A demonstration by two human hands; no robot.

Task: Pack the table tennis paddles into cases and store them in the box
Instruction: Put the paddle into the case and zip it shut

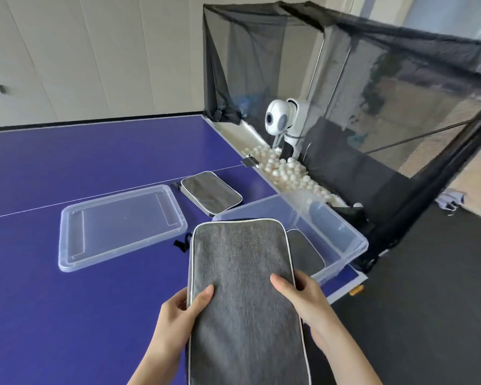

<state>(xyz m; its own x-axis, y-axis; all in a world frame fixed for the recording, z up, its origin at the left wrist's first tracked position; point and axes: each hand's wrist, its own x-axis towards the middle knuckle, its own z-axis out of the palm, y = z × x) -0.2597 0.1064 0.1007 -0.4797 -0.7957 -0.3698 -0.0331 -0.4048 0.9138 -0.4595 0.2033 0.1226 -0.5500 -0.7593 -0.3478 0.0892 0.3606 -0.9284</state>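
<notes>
I hold a grey fabric paddle case with white piping flat above the table, near its front right. My left hand grips its left edge, thumb on top. My right hand grips its right edge, thumb on top as well. Behind the case stands a clear plastic box with another grey case lying inside. A third grey case rests on the table beyond the box. No bare paddle is visible.
The box's clear lid lies flat on the blue table tennis table to the left. At the table's far end a black catch net surrounds a white ball machine and a tray of white balls.
</notes>
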